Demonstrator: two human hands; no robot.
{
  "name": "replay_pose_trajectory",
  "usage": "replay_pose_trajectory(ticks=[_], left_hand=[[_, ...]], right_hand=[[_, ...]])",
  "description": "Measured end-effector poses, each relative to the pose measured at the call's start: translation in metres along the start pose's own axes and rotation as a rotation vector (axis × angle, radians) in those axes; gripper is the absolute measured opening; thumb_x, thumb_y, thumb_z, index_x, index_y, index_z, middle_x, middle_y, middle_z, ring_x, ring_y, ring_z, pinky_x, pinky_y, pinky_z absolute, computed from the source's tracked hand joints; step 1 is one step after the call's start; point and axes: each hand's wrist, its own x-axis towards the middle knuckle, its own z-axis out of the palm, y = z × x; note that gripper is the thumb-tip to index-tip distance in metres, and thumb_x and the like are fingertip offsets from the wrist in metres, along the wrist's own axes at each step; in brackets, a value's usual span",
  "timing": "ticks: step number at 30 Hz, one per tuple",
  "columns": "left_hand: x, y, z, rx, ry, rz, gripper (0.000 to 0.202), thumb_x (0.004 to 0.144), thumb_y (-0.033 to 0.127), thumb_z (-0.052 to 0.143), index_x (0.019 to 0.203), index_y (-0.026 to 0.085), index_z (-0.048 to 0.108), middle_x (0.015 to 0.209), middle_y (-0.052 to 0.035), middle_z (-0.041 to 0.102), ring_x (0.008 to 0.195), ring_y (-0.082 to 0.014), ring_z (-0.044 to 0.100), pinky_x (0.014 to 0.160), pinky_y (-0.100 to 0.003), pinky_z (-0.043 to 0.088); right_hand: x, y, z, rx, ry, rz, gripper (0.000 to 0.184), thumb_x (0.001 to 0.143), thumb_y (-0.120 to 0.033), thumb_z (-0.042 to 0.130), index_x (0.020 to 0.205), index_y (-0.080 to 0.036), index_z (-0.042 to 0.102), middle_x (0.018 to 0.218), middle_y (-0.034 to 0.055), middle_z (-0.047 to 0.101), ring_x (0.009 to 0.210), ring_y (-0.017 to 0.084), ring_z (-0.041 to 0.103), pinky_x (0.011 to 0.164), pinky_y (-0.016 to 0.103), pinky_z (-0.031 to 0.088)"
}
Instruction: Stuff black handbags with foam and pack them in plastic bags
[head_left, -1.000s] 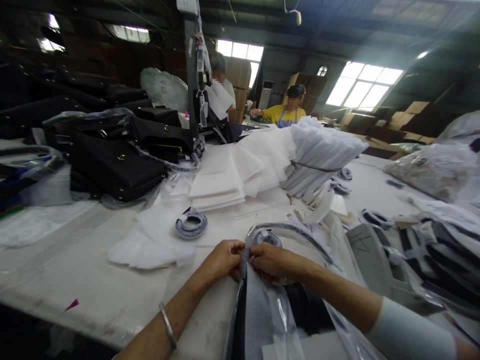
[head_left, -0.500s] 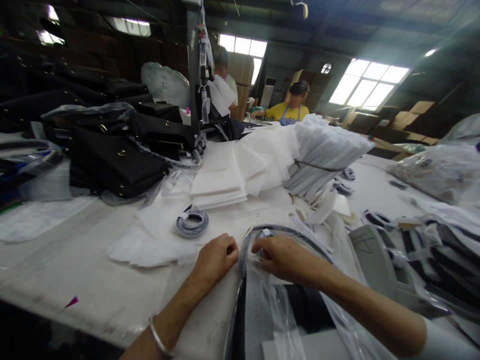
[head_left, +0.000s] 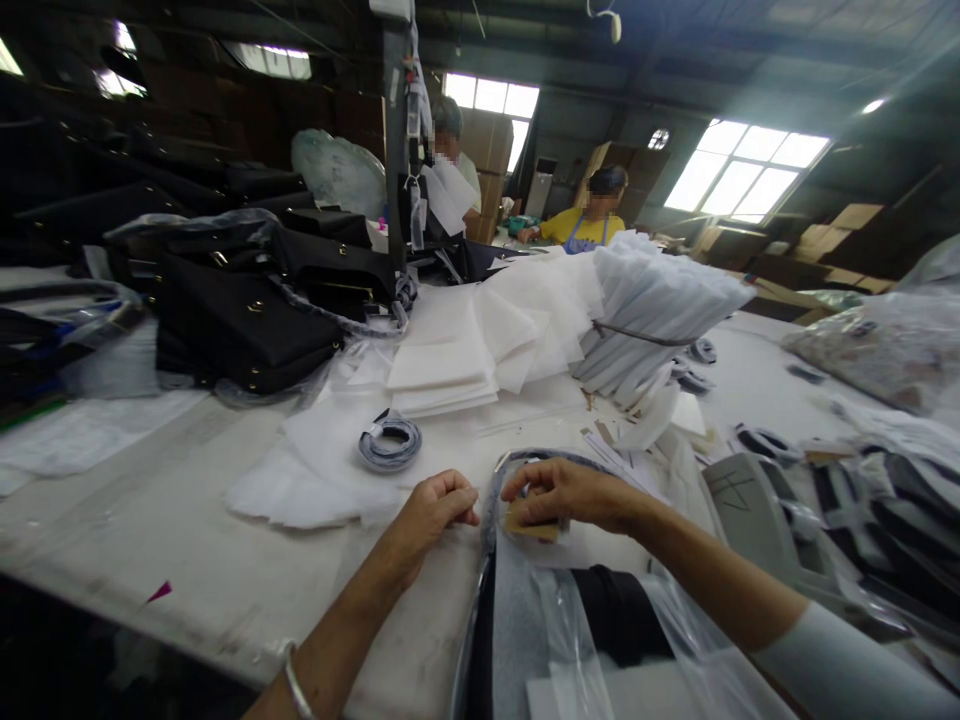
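A black bag (head_left: 619, 610), partly covered in clear plastic and pale wrapping, lies at the front edge of the table. Its wrapped handle (head_left: 489, 515) arches up between my hands. Just left of this handle is my left hand (head_left: 431, 515), thumb and fingertips pressed together; anything between them is too small to make out. Inside the arch, my right hand (head_left: 559, 492) has its thumb and fingers closed on a small tan card (head_left: 534, 525). Beyond my left hand rests a coiled grey-wrapped strap (head_left: 390, 443).
White foam sheets (head_left: 442, 360) and a tied bundle of them (head_left: 652, 305) spread behind. Black bags (head_left: 247, 325) are heaped left of a metal post (head_left: 395, 140). A grey plastic bin (head_left: 754, 520) and wrapped straps lie right. Two people (head_left: 589, 225) work across the table.
A tan card now shows under my right hand, whose fingers have curled down on it. My left hand has turned slightly, its thumb now pressed along the fingertips. The view has shifted a little left.
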Motion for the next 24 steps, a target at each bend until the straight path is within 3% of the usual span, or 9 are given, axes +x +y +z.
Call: replay_pose_trajectory(ticks=[4, 6, 9, 12, 14, 17, 19, 24], left_hand=[[0.001, -0.002, 0.000, 0.027, 0.000, 0.008, 0.026, 0.073, 0.042, 0.065, 0.072, 0.018, 0.058, 0.062, 0.0013, 0.061, 0.063, -0.0131, 0.052, 0.068, -0.025, 0.037], [0.002, -0.003, -0.001, 0.020, 0.007, 0.007, 0.027, 0.073, 0.044, 0.066, 0.073, 0.017, 0.058, 0.062, 0.0018, 0.060, 0.062, -0.0124, 0.051, 0.067, -0.025, 0.037], [0.004, -0.004, -0.002, -0.002, 0.019, -0.003, 0.030, 0.073, 0.046, 0.066, 0.075, 0.017, 0.059, 0.061, 0.0027, 0.058, 0.060, -0.0116, 0.050, 0.064, -0.024, 0.036], [0.004, -0.005, -0.002, -0.016, 0.021, -0.011, 0.031, 0.072, 0.046, 0.067, 0.077, 0.016, 0.061, 0.061, 0.0029, 0.056, 0.059, -0.0110, 0.049, 0.062, -0.023, 0.036], [0.005, -0.006, -0.001, -0.037, 0.022, -0.017, 0.031, 0.071, 0.045, 0.068, 0.079, 0.016, 0.063, 0.061, 0.0034, 0.056, 0.058, -0.0101, 0.049, 0.060, -0.023, 0.035], [0.005, -0.006, -0.001, -0.077, 0.032, -0.033, 0.031, 0.069, 0.044, 0.071, 0.080, 0.015, 0.064, 0.063, 0.0039, 0.056, 0.056, -0.0088, 0.048, 0.059, -0.022, 0.036], [0.006, -0.006, -0.001, -0.109, 0.042, -0.049, 0.032, 0.067, 0.043, 0.073, 0.080, 0.015, 0.064, 0.065, 0.0039, 0.056, 0.056, -0.0080, 0.048, 0.059, -0.021, 0.036], [0.009, -0.008, -0.002, -0.187, 0.065, -0.074, 0.035, 0.065, 0.045, 0.075, 0.080, 0.015, 0.064, 0.066, 0.0031, 0.057, 0.055, -0.0071, 0.048, 0.057, -0.020, 0.036]], right_hand=[[-0.007, -0.002, 0.005, 0.053, -0.102, -0.106, 0.038, 0.083, -0.047, 0.069, 0.102, -0.014, 0.072, 0.083, 0.0036, 0.067, 0.074, 0.014, 0.063, 0.072, 0.026, 0.047], [-0.011, -0.004, 0.007, 0.088, -0.151, -0.127, 0.038, 0.078, -0.037, 0.075, 0.111, -0.017, 0.070, 0.095, 0.0041, 0.069, 0.089, 0.015, 0.064, 0.082, 0.027, 0.047], [-0.011, -0.005, 0.011, 0.191, -0.239, -0.094, 0.061, 0.064, -0.022, 0.084, 0.121, -0.021, 0.063, 0.111, 0.0054, 0.068, 0.107, 0.018, 0.062, 0.092, 0.029, 0.045], [0.000, 0.001, 0.018, 0.165, -0.061, -0.099, 0.043, 0.071, -0.029, 0.077, 0.111, -0.017, 0.065, 0.089, 0.0038, 0.070, 0.081, 0.016, 0.067, 0.079, 0.030, 0.050], [0.009, 0.004, 0.022, 0.028, 0.123, -0.132, 0.028, 0.077, -0.034, 0.069, 0.099, -0.017, 0.070, 0.070, -0.0013, 0.063, 0.060, 0.011, 0.058, 0.063, 0.025, 0.047], [0.018, 0.005, 0.026, -0.187, 0.292, -0.297, 0.018, 0.074, -0.035, 0.070, 0.079, -0.018, 0.073, 0.072, -0.0006, 0.059, 0.067, 0.012, 0.053, 0.061, 0.022, 0.042], [0.019, 0.004, 0.028, -0.191, 0.288, -0.345, 0.021, 0.073, -0.039, 0.072, 0.073, -0.018, 0.072, 0.075, 0.0002, 0.058, 0.070, 0.012, 0.051, 0.060, 0.022, 0.040], [0.026, 0.010, 0.030, -0.008, 0.155, -0.116, 0.031, 0.073, -0.046, 0.073, 0.070, -0.017, 0.063, 0.050, -0.0085, 0.040, 0.043, 0.006, 0.029, 0.043, 0.020, 0.022]])
